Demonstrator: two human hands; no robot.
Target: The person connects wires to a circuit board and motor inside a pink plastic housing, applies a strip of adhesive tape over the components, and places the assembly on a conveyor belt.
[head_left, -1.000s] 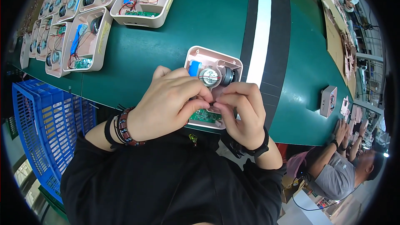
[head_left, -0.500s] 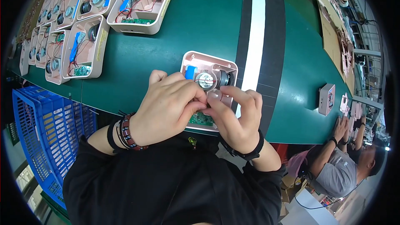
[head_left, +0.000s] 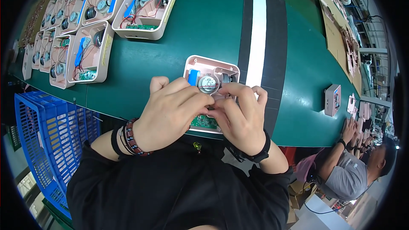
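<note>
The left hand and right hand meet with bent fingers over one pink housing; whether they grip anything, I cannot tell. Inside: one blue battery pack at ten o'clock, one silver disc unit at twelve, one green circuit board at six. Out on the green table, at least nine filled housings stand at ten; one blue crate at eight, one co-worker at four.
</note>
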